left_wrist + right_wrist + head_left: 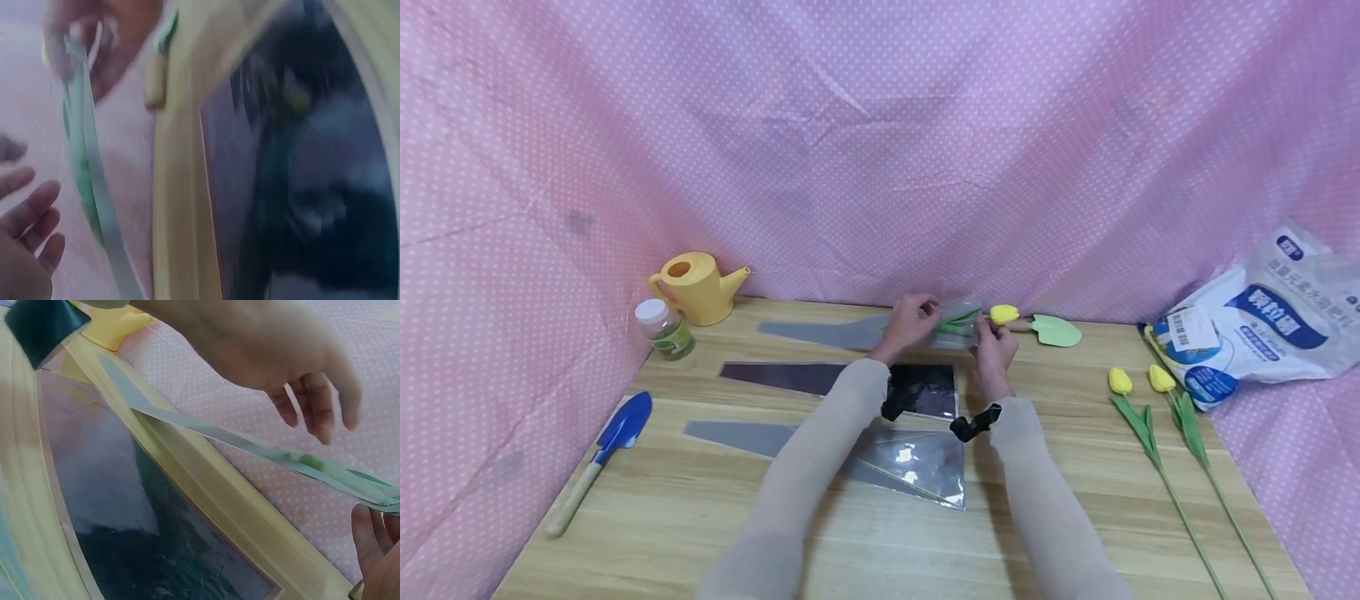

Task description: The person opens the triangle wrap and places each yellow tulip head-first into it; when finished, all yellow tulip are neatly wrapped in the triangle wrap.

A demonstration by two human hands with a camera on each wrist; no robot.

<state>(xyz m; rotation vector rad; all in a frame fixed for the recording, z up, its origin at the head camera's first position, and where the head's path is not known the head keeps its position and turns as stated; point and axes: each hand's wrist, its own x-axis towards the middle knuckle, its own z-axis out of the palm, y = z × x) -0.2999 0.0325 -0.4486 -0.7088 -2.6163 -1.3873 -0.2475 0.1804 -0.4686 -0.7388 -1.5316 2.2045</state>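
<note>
A yellow tulip [1003, 314] lies inside a clear tapered flower sleeve [820, 333] at the back of the table, its bloom showing past the wide end. My right hand [996, 354] pinches the sleeve near that end. In the right wrist view the sleeve [231, 436] stretches away from the right fingers with green leaves inside. My left hand [912, 323] hovers beside the sleeve, fingers loosely bent and apart from it in the wrist views. Two more sleeves, a dark one [925, 390] and a greyish clear one [925, 467], lie flat nearer me, under my forearms.
Two yellow tulips [1157, 467] lie at right, before a fertilizer bag [1262, 317]. A green trowel [1056, 331] lies just right of the sleeved tulip. At left are a yellow watering can [698, 292], a white-capped jar [670, 337] and a blue trowel [617, 429].
</note>
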